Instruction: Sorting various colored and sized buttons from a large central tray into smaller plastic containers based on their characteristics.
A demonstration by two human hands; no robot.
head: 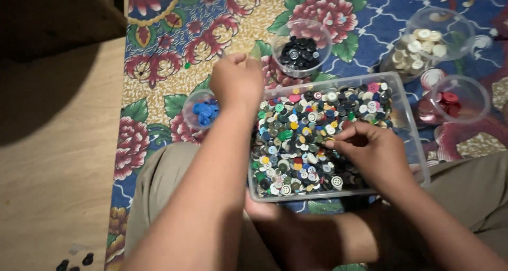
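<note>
I sit on a flowered mat point(159, 65) spread over the wooden floor point(53, 170). On the mat stand a clear tub of mixed buttons point(413, 123) and four clear cups point(301, 49) of sorted buttons.

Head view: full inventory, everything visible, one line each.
Clear tray: one, centre, full of mixed-colour buttons.
Cup of black buttons: one, clear, behind tray.
Cup of blue buttons: one, clear, left of tray.
Cup of cream buttons: one, clear, tipped, far right.
Cup of red buttons: one, clear, right of tray.
Floral cloth: one, red-blue-gold, beneath.
Wooden floor: left.
Left hand: by tray's far-left corner.
Right hand: fingers in the tray.
</note>
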